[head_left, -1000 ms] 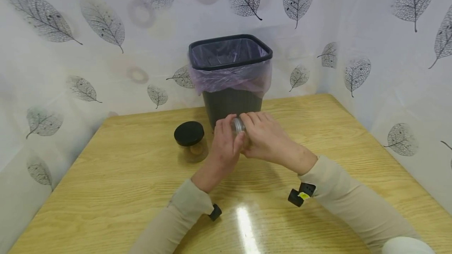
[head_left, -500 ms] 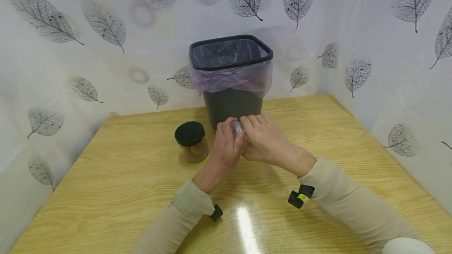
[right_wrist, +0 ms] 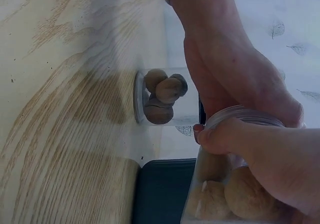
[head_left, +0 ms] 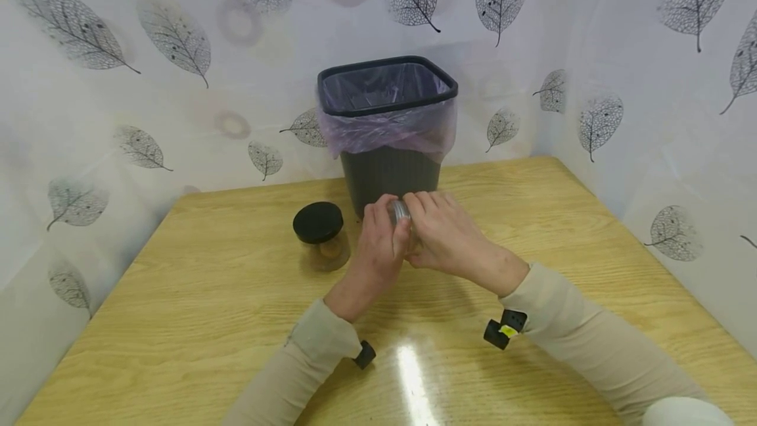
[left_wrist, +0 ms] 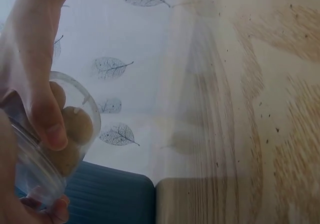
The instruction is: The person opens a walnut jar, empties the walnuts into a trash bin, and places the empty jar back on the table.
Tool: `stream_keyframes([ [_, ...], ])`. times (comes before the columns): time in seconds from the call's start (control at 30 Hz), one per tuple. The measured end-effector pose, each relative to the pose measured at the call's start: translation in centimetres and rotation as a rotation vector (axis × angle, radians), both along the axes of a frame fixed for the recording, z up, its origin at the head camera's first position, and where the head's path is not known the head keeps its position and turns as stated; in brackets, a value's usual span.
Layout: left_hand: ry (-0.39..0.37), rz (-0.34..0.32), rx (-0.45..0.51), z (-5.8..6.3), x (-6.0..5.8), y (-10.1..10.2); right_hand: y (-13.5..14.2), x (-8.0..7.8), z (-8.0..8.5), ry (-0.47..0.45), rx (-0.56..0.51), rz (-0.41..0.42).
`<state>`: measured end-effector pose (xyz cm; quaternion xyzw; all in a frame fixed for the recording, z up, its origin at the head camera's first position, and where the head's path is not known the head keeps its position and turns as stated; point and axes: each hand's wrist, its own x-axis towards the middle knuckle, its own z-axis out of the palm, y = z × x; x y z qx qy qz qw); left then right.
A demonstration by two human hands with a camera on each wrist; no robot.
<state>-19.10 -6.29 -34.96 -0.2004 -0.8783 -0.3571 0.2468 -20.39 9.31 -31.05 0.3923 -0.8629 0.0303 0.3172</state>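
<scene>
Both hands hold a clear plastic jar [head_left: 401,212] in front of the bin. Left hand [head_left: 374,242] grips its ridged end. Right hand [head_left: 449,234] wraps round its body from the other side. Several round brown nut-like balls [left_wrist: 78,125] show through the jar wall in the left wrist view, where the jar looks tilted. In the right wrist view a thumb lies along the clear ridged rim [right_wrist: 245,115]; fingers hide much of this end, so I cannot tell whether a lid is on. A second clear jar [head_left: 328,254] with a black lid [head_left: 318,223] stands upright beside the left hand.
A dark bin [head_left: 390,173] lined with a thin purplish bag [head_left: 384,133] stands at the back of the wooden table [head_left: 207,294]. Brown balls [right_wrist: 167,90] lie inside the second jar. A leaf-patterned sheet [head_left: 236,84] hangs behind and beside the table.
Both hands stay round the jar in nearly the same place, dipping very slightly since one second ago. The black-lidded jar and the bin have not moved.
</scene>
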Motion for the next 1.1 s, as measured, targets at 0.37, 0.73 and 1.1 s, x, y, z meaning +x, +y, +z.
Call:
stream_keyframes([
  [0.37, 0.119, -0.067, -0.044, 0.0, 0.0, -0.5, 0.2, 0.0, 1.4, -0.186, 0.028, 0.039],
  [0.73, 0.246, 0.005, -0.104, 0.3, -0.3, -0.3, 0.1, 0.1, 1.4, -0.186, -0.022, 0.079],
  [1.1, 0.172, 0.005, -0.104, -0.1, 0.0, 0.0, 0.2, 0.1, 0.6, -0.154, -0.044, 0.090],
])
